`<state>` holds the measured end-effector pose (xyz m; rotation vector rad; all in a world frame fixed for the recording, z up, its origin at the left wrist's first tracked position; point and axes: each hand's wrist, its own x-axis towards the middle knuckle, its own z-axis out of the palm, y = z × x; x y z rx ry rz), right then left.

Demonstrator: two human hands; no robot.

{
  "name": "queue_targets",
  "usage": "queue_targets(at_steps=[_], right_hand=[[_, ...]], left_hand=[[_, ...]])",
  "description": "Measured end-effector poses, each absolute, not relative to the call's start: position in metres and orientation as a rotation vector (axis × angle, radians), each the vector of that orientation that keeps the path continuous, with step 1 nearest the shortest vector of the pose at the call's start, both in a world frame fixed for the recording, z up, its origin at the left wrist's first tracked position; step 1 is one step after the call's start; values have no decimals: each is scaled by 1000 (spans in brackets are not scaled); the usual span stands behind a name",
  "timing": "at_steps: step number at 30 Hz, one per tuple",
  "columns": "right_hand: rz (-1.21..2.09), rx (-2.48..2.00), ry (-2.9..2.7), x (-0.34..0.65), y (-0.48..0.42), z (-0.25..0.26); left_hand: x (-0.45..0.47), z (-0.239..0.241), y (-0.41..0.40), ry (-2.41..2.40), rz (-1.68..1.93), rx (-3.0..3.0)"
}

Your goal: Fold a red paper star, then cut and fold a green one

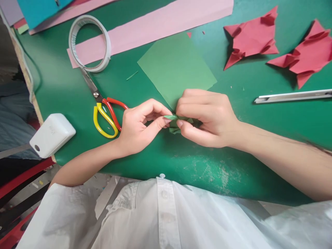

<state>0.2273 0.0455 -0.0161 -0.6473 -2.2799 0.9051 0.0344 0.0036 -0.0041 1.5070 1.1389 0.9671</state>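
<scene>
Between my hands is a small folded piece of green paper [171,118], mostly hidden by the fingers. My left hand [141,126] pinches its left end between thumb and fingertips. From the other side, my right hand [207,117] grips it with thumb and curled fingers. Just beyond the hands a flat green paper square [176,65] lies on the table, one corner reaching toward my fingers. Scissors [103,103] with red and yellow handles rest close by my left hand, their blades pointing away under a tape roll.
The white tape roll [107,57] sits over a long pink paper strip [166,24]. Two folded red paper shapes [252,36] lie at the far right, above a metal cutter [293,96]. A white tape measure [53,135] sits at the green table's [145,162] left edge.
</scene>
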Motion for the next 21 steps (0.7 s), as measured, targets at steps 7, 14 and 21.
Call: queue_targets(at_steps=[7, 14, 21], right_hand=[[997, -647, -2266, 228, 46, -16], [1051, -651, -2237, 230, 48, -15], [1006, -727, -2166, 229, 45, -15]], left_hand=[[33, -5, 3, 1129, 947, 1535], [30, -4, 3, 1113, 947, 1630], [33, -6, 0, 1128, 1029, 1526]])
